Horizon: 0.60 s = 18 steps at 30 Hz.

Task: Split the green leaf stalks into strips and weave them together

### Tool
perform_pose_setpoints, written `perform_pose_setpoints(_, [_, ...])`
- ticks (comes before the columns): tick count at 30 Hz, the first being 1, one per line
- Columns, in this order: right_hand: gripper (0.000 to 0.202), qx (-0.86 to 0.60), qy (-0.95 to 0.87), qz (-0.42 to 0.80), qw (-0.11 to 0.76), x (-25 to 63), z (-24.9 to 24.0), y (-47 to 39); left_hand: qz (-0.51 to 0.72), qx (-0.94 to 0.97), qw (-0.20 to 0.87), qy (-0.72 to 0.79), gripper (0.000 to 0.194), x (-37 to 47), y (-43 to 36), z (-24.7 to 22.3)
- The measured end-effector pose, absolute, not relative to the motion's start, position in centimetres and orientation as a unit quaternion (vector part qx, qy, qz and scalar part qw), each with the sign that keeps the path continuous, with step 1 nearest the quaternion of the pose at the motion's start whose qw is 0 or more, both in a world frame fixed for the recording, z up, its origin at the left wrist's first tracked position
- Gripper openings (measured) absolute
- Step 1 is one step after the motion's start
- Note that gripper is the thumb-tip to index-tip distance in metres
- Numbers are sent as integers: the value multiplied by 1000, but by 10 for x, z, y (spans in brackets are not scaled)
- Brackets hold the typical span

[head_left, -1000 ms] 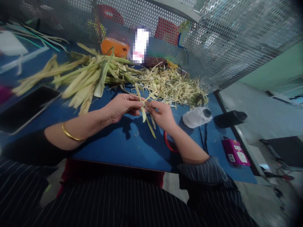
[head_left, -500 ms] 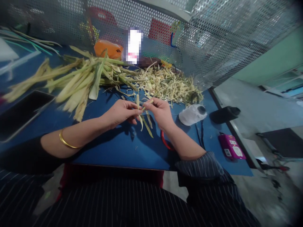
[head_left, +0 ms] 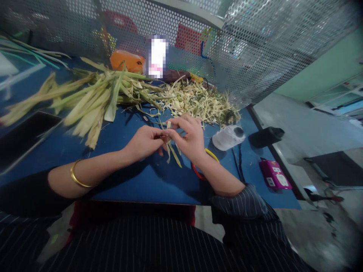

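Observation:
My left hand (head_left: 147, 141) is pinched closed around pale strips of dried corn husk (head_left: 172, 153), whose loose ends hang below the fingers. Close against it, my right hand (head_left: 187, 136) grips the upper part of the same strips between thumb and fingers. A short flat husk end (head_left: 169, 124) pokes up between the two hands. The exact fingertip contact is partly hidden. Behind the hands lies a heap of shredded husk bits (head_left: 198, 98). To its left, a bundle of long, pale green husks (head_left: 90, 98) spreads over the blue table (head_left: 127, 185).
A white thread cone (head_left: 227, 138) and a black roll (head_left: 266, 136) lie at right, near a purple packet (head_left: 275, 173). Scissors with red and yellow handles (head_left: 198, 172) are partly under my right forearm. A dark tray (head_left: 28, 138) sits left; perforated metal (head_left: 244, 56) stands behind.
My right hand has turned and come closer over my left, its fingers now reaching across the strips. The strip that stood up between the hands shows less.

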State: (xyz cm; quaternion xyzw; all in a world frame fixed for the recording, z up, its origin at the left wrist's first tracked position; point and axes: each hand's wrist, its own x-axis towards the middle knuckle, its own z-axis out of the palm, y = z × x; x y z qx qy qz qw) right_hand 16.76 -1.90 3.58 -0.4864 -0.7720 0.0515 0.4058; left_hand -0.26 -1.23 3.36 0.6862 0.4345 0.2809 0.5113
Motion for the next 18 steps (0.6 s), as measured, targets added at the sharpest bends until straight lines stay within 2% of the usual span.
perform_pose_setpoints(4, [15, -475, -765, 103, 422, 163, 38, -25, 287, 737, 442, 423, 31, -5, -14, 33])
perform_pose_setpoints(7, [11, -493, -736, 114, 449, 164, 41, -27, 311, 725, 432, 438, 36, -7, -12, 37])
perform_pose_setpoints(11, [7, -489, -744, 32, 453, 164, 42, -33, 341, 621, 530, 466, 29, -5, -10, 42])
perform_pose_setpoints(15, [11, -450, -793, -111, 396, 160, 39, -41, 374, 535, 609, 451, 21, -2, -9, 39])
perform_pose_setpoints(18, [12, -448, -799, -143, 376, 158, 35, -43, 383, 490, 662, 419, 15, -1, -9, 37])
